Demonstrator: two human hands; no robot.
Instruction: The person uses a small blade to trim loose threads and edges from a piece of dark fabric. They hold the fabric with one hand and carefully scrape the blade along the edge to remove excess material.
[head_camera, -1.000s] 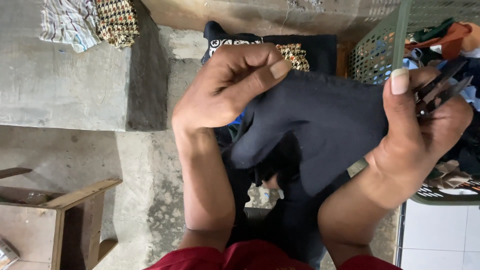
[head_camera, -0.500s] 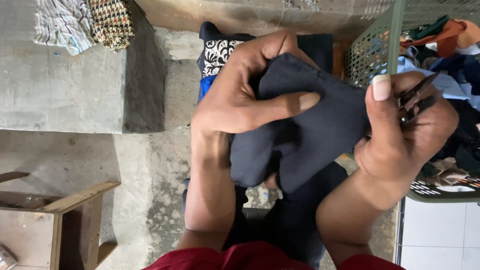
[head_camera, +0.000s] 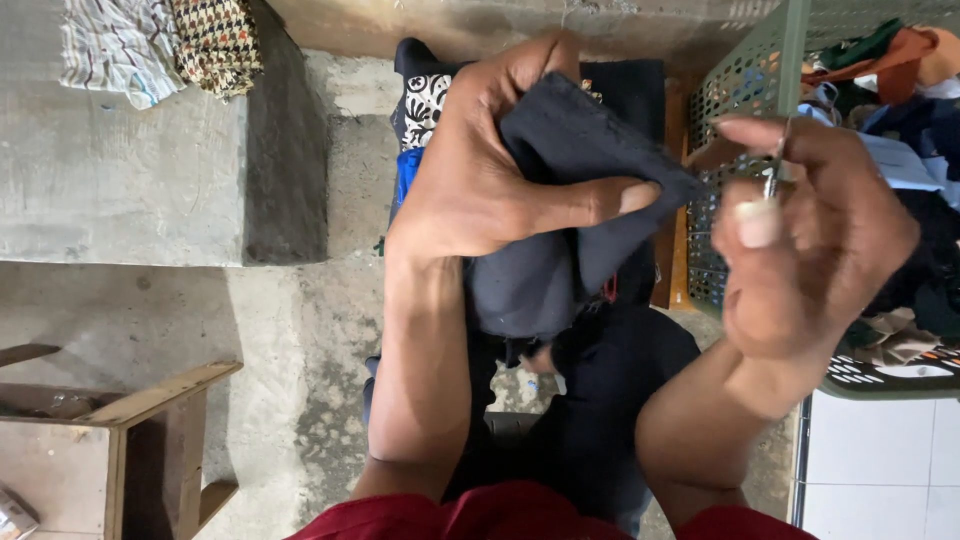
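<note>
My left hand (head_camera: 490, 180) grips a folded dark navy cloth (head_camera: 560, 240), thumb pressed across its front, and holds it up in the middle of the view. My right hand (head_camera: 810, 250) is a little to the right of the cloth and does not touch it. Its fingers pinch a small thin metal tool (head_camera: 772, 178), which is blurred and mostly hidden by the hand. More dark fabric (head_camera: 610, 400) lies below the cloth, over my lap.
A green plastic basket (head_camera: 760, 90) full of mixed clothes stands at the right. Folded patterned cloths (head_camera: 150, 45) rest on a concrete step (head_camera: 120, 190) at the upper left. A wooden stool (head_camera: 150, 400) sits at the lower left, and white tiles (head_camera: 880, 470) at the lower right.
My left hand has bunched the dark cloth and drawn it up and to the left. My right hand has come off the cloth and moved apart from it, still holding the small tool.
</note>
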